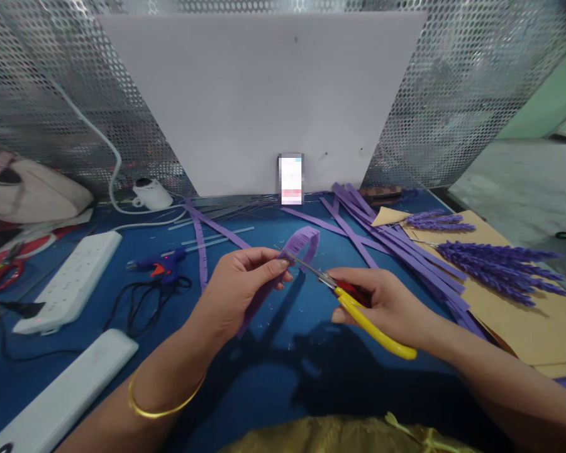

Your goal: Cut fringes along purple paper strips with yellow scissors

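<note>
Between the thumb and fingers of my left hand (248, 283) is a purple paper strip (306, 238). Its far end curls up in a loop and shows fine cuts along one edge; its other end hangs below my hand. My right hand (382, 299) is closed on pliers-like scissors (368, 327) with a yellow handle and a red one. Their thin metal blades reach to the strip beside my left fingertips. Whether the blades are fully closed I cannot make out.
Purple strips (405, 251) lie in a bundle at right, beside purple lavender-like flowers (495, 267) on brown paper (547, 333). A blue glue gun (158, 264), a white power strip (70, 283) and a white long box (66, 396) are at left. A phone (291, 179) leans on the white board (264, 100).
</note>
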`<state>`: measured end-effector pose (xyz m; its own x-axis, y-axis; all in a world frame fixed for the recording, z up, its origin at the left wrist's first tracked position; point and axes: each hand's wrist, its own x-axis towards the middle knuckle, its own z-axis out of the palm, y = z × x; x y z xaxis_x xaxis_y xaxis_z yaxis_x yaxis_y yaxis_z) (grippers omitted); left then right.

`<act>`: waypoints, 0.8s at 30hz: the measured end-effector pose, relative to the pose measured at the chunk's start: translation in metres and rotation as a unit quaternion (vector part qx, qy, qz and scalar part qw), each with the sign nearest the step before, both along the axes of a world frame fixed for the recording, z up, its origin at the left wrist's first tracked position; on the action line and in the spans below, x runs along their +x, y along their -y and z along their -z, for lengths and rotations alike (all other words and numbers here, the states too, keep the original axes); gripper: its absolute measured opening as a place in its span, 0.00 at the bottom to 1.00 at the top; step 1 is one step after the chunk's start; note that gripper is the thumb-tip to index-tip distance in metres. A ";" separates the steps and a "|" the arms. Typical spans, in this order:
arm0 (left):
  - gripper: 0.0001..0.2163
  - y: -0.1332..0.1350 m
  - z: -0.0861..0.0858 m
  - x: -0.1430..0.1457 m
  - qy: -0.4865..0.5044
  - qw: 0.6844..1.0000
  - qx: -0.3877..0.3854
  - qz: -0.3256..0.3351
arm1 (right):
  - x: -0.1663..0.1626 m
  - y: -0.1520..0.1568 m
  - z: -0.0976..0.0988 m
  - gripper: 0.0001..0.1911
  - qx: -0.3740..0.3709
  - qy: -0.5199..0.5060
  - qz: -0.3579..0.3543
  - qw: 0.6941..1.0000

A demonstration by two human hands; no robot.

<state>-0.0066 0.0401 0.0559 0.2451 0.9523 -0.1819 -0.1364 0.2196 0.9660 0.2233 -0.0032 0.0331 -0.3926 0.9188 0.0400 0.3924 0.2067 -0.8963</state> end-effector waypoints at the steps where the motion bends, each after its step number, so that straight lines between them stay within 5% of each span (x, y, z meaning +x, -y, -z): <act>1: 0.05 0.000 0.000 0.000 0.001 1.000 0.004 -0.005 | 0.000 0.001 0.000 0.20 0.023 0.022 0.007 0.999; 7: 0.06 0.002 0.000 -0.001 -0.006 1.000 0.016 -0.025 | 0.001 0.004 0.000 0.23 0.119 0.117 0.033 0.985; 24: 0.07 0.001 -0.001 0.002 -0.003 0.999 0.000 -0.032 | 0.003 0.004 0.001 0.23 0.130 0.112 0.014 0.985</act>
<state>-0.0044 0.0394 0.0568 0.1823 0.9662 -0.1822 -0.1445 0.2096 0.9670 0.2261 -0.0070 0.0321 -0.3923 0.8999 0.1906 0.5838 0.4037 -0.7045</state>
